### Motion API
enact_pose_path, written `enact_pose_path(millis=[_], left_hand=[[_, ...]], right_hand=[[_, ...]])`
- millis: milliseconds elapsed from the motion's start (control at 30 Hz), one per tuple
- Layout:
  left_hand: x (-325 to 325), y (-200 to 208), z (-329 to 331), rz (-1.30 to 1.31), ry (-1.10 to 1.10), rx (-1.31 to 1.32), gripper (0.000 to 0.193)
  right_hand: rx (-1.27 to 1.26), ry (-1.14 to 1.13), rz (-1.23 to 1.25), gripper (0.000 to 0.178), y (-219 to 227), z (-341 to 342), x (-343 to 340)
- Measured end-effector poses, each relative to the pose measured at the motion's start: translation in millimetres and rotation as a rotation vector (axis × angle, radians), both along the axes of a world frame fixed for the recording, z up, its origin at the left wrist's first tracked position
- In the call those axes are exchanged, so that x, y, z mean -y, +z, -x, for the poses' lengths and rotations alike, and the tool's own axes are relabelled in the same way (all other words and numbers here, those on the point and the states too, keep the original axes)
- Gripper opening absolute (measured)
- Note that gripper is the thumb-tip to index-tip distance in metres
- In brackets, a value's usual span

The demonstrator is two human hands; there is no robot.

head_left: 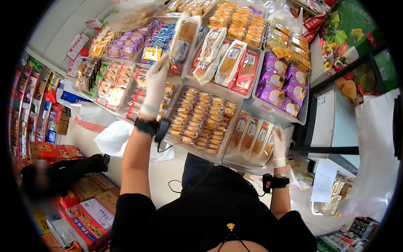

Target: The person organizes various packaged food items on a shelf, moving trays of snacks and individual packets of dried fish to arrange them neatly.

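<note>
My left hand [156,84], in a white glove, is closed on one end of a long packaged bread [184,40]. It holds the clear pack upright above the bins, slightly blurred. To the right, my gloved right hand [278,145] reaches into a clear bin [235,161] where several long packaged breads [250,136] lie side by side. Its fingers point away from me, stretched along the rightmost pack; I cannot tell whether they press on it. Beyond, another bin holds larger bread packs [230,63] in white and red wrapping.
Small wrapped cakes [201,119] fill the bin between my arms. Purple packs [279,84] stand at the right, blue packs [157,42] at the far left. A black-framed counter [331,126] borders the right side. Cartons [90,218] and a person's dark-clad leg [84,168] are at the lower left.
</note>
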State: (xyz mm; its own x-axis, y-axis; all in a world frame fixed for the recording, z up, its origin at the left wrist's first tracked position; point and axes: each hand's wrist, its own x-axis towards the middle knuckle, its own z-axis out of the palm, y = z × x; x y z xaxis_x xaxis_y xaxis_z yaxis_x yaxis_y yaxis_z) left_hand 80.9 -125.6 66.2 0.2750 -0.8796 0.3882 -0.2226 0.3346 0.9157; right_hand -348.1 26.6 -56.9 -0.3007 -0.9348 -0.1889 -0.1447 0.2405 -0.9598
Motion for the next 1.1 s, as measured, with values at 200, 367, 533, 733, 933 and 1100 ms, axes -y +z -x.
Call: enact_pose_path(millis=[200, 367, 533, 733, 933, 1100], left_hand=[[-123.8, 5.0, 84.8, -0.429, -0.398, -0.406, 0.030], [-178.5, -11.7, 140.7, -0.668, -0.500, -0.436, 0.034], [-201.7, -30.0, 165.2, -0.686, -0.563, -1.084, 0.059], [-223.9, -32.5, 191.4, -0.710, -0.595, -0.899, 0.035], [-207.3, -66.8, 143.5, -0.589, -0.424, -0.795, 0.029], [-202.0, -88.6, 141.8, -0.599, -0.381, -0.743, 0.032]], right_hand=[[1.002, 0.353, 0.306, 0.057, 113.1, -77.8, 27.0], [1.253, 0.147, 0.194, 0.039, 101.8, -65.5, 33.2], [1.470, -0.118, 0.167, 0.036, 61.3, -29.1, 9.0], [1.222, -0.139, 0.154, 0.036, 77.2, -38.6, -35.0], [1.041, 0.396, -0.117, 0.048, 74.0, -0.4, -99.3], [0.738, 0.584, -0.189, 0.057, 53.3, -22.3, -112.0]])
